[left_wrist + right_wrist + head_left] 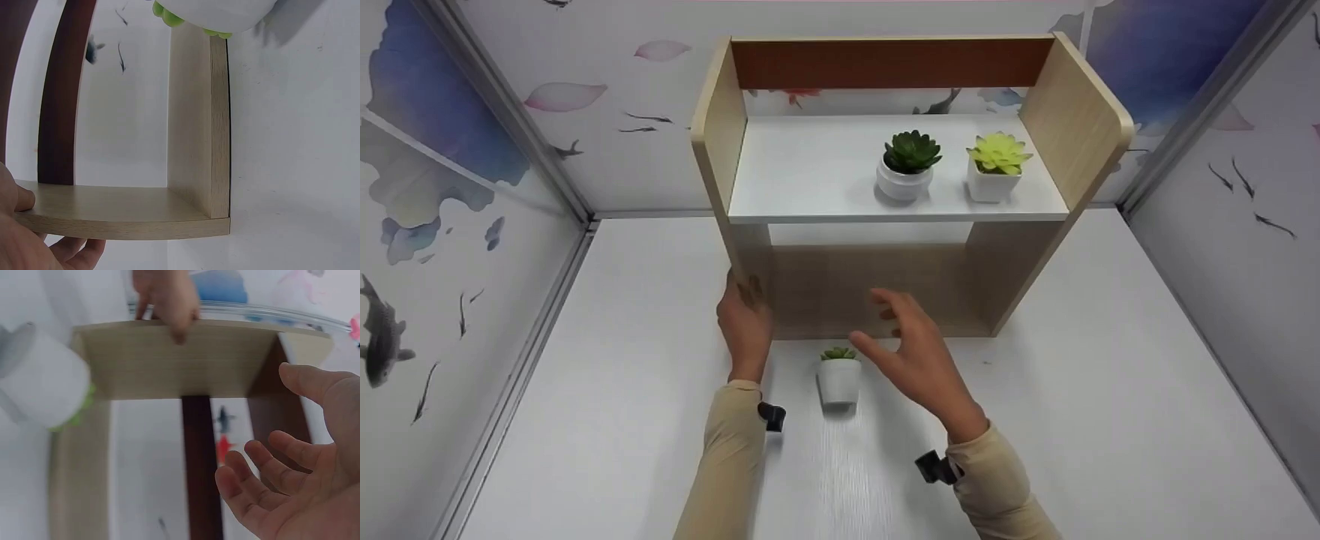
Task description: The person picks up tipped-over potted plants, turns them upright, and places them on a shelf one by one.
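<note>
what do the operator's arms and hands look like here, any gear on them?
Both hands are bare: left hand, right hand. Each forearm wears a snug, plain beige long sleeve ending at the wrist: left sleeve, right sleeve. A small black camera mount sits at each wrist: left, right. No gloves, rings or cables visible.

Small pot (838,379) stands before shelf's (885,289) open underside.

Wood-grain shelf, smooth white surfaces

The shelf (1072,112) has matt pale wood-grain sides, a smooth white board and a dark brown back rail (892,64); the pots (838,381) look matt white.
</note>
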`<state>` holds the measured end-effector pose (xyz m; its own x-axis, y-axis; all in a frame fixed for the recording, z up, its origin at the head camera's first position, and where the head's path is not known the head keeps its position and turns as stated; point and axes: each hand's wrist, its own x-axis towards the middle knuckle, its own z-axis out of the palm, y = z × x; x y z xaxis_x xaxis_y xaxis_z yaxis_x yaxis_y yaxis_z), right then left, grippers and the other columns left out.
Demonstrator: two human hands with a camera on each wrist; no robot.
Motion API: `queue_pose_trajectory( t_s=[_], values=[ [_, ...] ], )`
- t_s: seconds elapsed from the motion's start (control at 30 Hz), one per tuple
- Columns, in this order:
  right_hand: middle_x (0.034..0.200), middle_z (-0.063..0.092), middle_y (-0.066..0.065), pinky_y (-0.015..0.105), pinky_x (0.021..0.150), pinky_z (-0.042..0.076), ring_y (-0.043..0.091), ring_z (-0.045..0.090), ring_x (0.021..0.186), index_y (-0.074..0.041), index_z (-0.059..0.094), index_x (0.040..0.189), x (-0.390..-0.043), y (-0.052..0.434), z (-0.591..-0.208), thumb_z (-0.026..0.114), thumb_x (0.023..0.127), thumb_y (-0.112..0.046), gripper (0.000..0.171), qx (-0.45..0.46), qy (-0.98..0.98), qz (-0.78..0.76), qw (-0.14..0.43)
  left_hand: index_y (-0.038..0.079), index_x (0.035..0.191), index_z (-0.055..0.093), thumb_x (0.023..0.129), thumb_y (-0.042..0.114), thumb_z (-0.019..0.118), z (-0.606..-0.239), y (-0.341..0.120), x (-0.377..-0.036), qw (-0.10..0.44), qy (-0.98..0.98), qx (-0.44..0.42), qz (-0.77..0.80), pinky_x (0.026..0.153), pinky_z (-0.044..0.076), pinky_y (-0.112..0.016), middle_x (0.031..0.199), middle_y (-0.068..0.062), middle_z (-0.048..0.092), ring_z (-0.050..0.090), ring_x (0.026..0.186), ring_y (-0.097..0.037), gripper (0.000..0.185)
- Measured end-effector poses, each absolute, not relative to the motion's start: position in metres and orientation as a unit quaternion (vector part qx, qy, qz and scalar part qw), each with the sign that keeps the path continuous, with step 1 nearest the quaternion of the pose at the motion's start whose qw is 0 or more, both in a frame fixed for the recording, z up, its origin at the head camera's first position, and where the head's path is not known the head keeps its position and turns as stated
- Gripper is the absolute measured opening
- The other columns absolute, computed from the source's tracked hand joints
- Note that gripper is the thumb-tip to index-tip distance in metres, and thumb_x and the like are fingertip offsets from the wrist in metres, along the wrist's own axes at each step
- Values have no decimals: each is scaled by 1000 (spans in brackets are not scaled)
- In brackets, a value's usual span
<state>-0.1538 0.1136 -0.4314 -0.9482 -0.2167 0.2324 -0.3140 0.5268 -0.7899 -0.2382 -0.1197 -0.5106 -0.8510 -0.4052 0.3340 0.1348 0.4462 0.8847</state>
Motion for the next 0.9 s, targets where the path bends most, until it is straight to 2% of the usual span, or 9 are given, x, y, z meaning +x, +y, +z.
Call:
queue_pose_trajectory(
  t_s=[0.37, 0.6, 0.9],
  values=[
    [146, 54, 14, 56, 102, 48, 34, 54, 131, -11, 50, 149, -154, 99, -491, 72, 96, -43, 66, 101, -882, 458, -39, -1, 147, 49, 108, 14, 52, -510, -118, -238, 270, -806, 79, -521, 108, 48, -46, 143, -20, 59, 59, 132, -30, 42],
    [148, 50, 15, 58, 104, 47, 37, 55, 131, -6, 51, 147, -158, 97, -519, 71, 96, -43, 66, 109, -884, 451, -57, 2, 150, 48, 110, 21, 49, -508, -118, -237, 259, -807, 94, -522, 109, 47, -46, 145, -18, 58, 57, 134, -30, 44],
    [151, 46, 20, 59, 109, 42, 39, 49, 136, -4, 42, 153, -158, 93, -543, 70, 96, -47, 77, 89, -885, 449, -84, 2, 150, 47, 110, 22, 48, -510, -119, -239, 259, -809, 95, -520, 111, 45, -45, 146, -18, 58, 56, 136, -29, 44]
  ],
)
